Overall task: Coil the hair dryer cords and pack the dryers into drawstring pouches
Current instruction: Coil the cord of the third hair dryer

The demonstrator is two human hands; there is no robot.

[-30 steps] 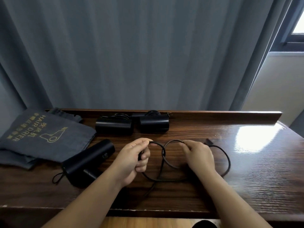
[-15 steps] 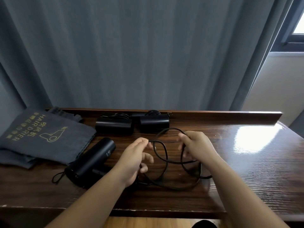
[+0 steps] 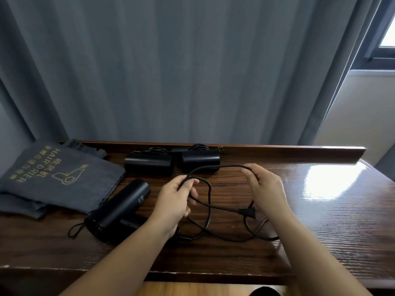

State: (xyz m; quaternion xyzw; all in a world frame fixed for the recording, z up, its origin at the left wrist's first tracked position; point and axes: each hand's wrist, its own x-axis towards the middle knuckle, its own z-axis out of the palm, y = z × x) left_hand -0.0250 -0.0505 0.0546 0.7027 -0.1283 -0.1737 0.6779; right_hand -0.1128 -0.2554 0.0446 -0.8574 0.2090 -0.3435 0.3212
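A black hair dryer (image 3: 119,208) lies on the wooden table (image 3: 320,221), left of my hands. Its black cord (image 3: 209,195) runs in loose loops between them, with the plug (image 3: 246,212) hanging below my right hand. My left hand (image 3: 174,201) grips gathered loops of the cord. My right hand (image 3: 266,189) pinches a raised stretch of cord that arches over to the left hand. Two more black dryers (image 3: 148,164) (image 3: 201,160) with coiled cords sit at the back edge. Grey drawstring pouches (image 3: 57,178) printed "HAIR DRIER" lie stacked at the left.
A grey curtain (image 3: 181,71) hangs right behind the table's raised back lip (image 3: 299,151). A window (image 3: 386,28) is at the upper right, and its glare lies on the table's right part.
My right hand has lifted and drawn a new stretch of cord up and to the right. The loops have shifted and the plug now dangles below my right hand. The left hand stays put.
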